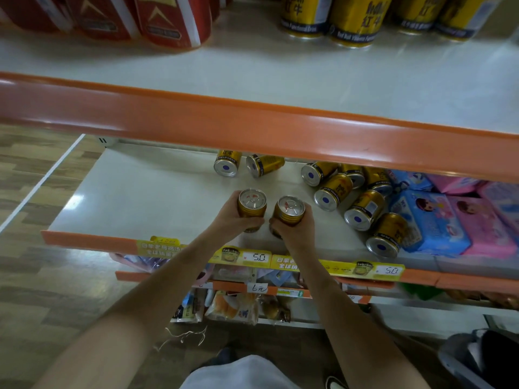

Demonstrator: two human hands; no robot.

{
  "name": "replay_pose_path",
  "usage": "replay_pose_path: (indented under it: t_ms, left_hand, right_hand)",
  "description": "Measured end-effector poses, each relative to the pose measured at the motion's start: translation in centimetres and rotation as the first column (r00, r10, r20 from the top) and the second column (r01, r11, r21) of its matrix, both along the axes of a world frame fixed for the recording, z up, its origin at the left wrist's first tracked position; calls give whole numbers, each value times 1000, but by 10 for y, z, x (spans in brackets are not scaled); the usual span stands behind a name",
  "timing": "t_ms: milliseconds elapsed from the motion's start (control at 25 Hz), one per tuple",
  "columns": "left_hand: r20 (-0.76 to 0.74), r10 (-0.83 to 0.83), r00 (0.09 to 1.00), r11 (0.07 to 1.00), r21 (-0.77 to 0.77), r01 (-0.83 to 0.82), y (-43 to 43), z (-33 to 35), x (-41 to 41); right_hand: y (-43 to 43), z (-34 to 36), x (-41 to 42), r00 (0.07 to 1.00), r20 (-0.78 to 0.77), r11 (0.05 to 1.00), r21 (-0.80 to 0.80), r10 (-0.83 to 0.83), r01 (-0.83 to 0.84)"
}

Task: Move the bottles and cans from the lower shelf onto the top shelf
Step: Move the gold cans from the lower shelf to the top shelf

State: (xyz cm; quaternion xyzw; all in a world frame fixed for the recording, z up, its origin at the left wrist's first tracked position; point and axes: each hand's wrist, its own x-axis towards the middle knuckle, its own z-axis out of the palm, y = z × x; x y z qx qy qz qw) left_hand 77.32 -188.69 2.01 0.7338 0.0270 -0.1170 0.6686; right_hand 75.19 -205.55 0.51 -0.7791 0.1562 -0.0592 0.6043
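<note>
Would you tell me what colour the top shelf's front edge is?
Orange; the head view shows the front edge best.

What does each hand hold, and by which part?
The left hand grips one upright gold can round its side wall; the right hand grips a second gold can likewise. Both can tops are uncovered.

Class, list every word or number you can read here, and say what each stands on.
"红牛" and "Red Bull Vitamin": gold cans on the top shelf.
"5.0": two yellow price tags fronting the lower shelf.
"6元": white handwritten tag below.
Red cartons: labels too blurred.
</note>
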Motion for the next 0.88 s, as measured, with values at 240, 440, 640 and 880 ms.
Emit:
replay_pose_path:
  t_ms: [240,440,640,880]
  left_hand:
    - [60,64,996,998,6,-64,-11,36,-18]
    - [85,127,988,987,83,-134,-19,57,-44]
    - [160,105,981,987,100,-122,-26,90,-80]
    - [177,41,983,997,63,-53,-8,111,-132]
  right_hand:
    - [-18,19,-5,997,18,995,-56,79,-78]
    - [-31,44,-28,985,44,982,-90,169,-164]
    - [-33,61,-61,984,96,985,-104,149,-140]
    - [-17,93,-116,978,171,992,-75,117,-105]
